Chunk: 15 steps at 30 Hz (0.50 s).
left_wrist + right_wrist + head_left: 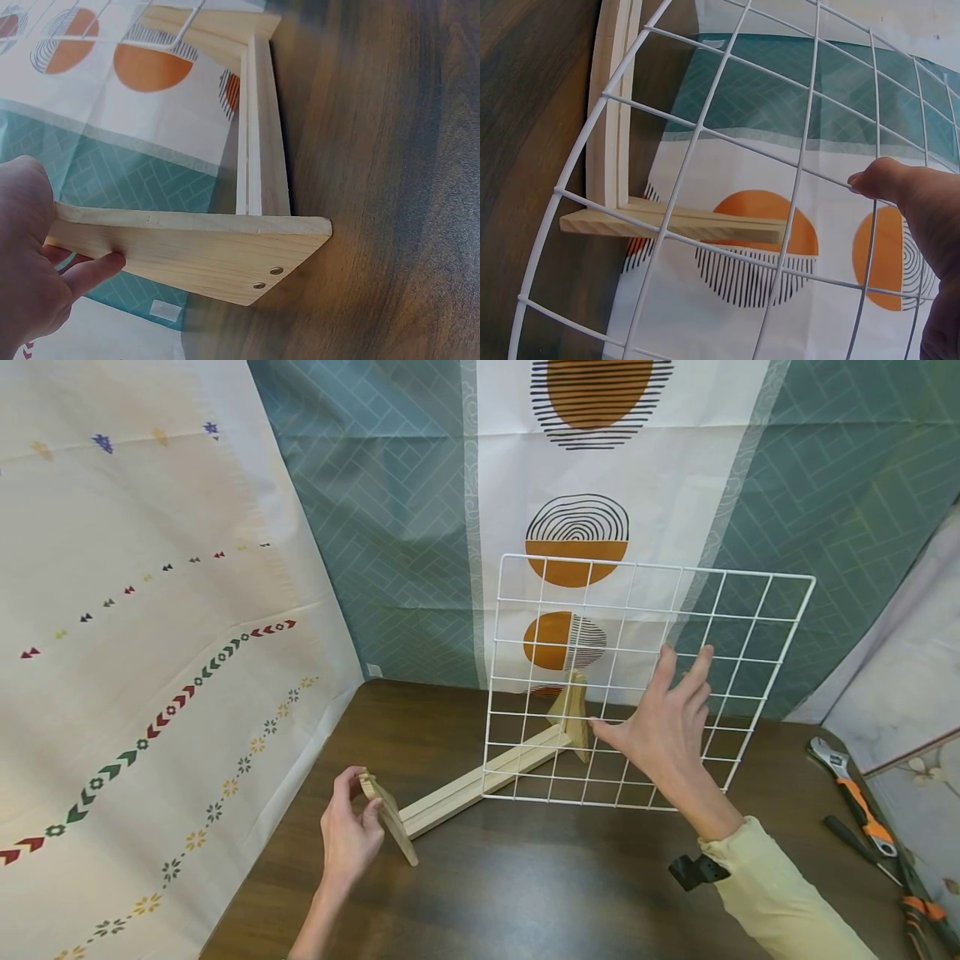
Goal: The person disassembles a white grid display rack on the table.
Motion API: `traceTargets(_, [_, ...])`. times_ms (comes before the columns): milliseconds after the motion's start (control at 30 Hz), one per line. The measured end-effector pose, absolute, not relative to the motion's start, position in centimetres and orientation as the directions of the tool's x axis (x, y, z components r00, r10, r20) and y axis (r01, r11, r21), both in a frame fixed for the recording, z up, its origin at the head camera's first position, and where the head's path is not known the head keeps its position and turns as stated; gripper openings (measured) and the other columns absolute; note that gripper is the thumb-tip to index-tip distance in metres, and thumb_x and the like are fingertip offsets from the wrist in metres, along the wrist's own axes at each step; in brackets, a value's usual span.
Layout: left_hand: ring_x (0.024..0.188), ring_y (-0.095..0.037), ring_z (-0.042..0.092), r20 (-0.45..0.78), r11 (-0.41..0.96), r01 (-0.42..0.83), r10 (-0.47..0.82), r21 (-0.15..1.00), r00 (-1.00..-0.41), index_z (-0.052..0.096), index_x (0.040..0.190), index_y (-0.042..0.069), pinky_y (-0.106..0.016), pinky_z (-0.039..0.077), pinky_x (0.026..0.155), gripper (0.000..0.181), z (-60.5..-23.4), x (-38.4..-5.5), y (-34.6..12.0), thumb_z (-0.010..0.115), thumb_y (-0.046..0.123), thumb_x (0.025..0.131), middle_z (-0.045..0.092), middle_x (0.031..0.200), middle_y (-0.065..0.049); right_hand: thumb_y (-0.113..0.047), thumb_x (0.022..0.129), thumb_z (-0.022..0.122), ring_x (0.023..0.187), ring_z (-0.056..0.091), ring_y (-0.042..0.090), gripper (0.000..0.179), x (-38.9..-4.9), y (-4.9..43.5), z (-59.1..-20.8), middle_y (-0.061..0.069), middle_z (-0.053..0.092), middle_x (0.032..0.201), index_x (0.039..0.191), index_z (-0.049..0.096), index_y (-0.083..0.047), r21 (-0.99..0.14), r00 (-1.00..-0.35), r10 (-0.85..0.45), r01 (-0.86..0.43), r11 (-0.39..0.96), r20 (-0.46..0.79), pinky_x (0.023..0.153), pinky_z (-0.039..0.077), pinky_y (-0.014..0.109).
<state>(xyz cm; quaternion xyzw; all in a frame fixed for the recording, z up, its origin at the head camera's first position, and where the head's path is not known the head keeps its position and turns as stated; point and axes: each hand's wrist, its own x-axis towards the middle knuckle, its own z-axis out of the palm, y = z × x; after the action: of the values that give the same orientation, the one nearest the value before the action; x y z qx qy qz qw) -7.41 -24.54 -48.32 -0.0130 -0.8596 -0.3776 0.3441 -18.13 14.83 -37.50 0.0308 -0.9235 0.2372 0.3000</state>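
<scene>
My left hand (348,831) pinches the upper end of the near wooden end panel (392,820) of a wooden stand. In the left wrist view, two screw heads (268,277) show low on that panel's outer face. A grooved wooden crossbar (483,781) runs from it to the far end panel (576,714), which stands behind the mesh. My right hand (667,727) grips a white wire grid panel (622,627), fingers spread across its wires, and holds it up tilted over the stand's far half. The thumb (881,176) lies against a wire in the right wrist view.
On the brown table (540,893), an adjustable wrench (855,797) with an orange and black handle lies at the right edge. A screwdriver (858,847) and orange-handled pliers (922,914) are beside it. Patterned cloth (375,527) hangs behind and on both sides.
</scene>
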Motion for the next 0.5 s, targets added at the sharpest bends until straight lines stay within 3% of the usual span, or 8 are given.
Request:
traceTargets(267, [0.1, -0.039, 0.065, 0.606, 0.709, 0.289, -0.241, 0.643, -0.758, 0.051, 0.126, -0.005, -0.001, 0.041, 0.076, 0.059, -48.51, -7.12, -24.47, 0.069, -0.024, 0.073, 0.061, 0.105, -0.02, -0.041, 0.049, 0.098, 0.115, 0.033, 0.064, 0.137, -18.14, 14.99, -37.72, 0.03, -0.011, 0.159, 0.15, 0.016, 0.001, -0.422, -0.83, 0.089, -0.184, 0.888, 0.55, 0.081, 0.041, 0.073])
traceTargets(500, [0.1, -0.037, 0.065, 0.62, 0.718, 0.293, -0.241, 0.632, -0.747, 0.052, 0.125, -0.005, -0.005, 0.046, 0.075, 0.06, -48.58, -6.9, -24.46, 0.075, -0.02, 0.072, 0.062, 0.104, -0.02, -0.041, 0.049, 0.098, 0.117, 0.033, 0.064, 0.137, -18.12, 15.0, -38.02, 0.03, -0.011, 0.159, 0.15, 0.016, 0.0, -0.436, -0.845, 0.09, -0.178, 0.882, 0.527, 0.083, 0.04, 0.073])
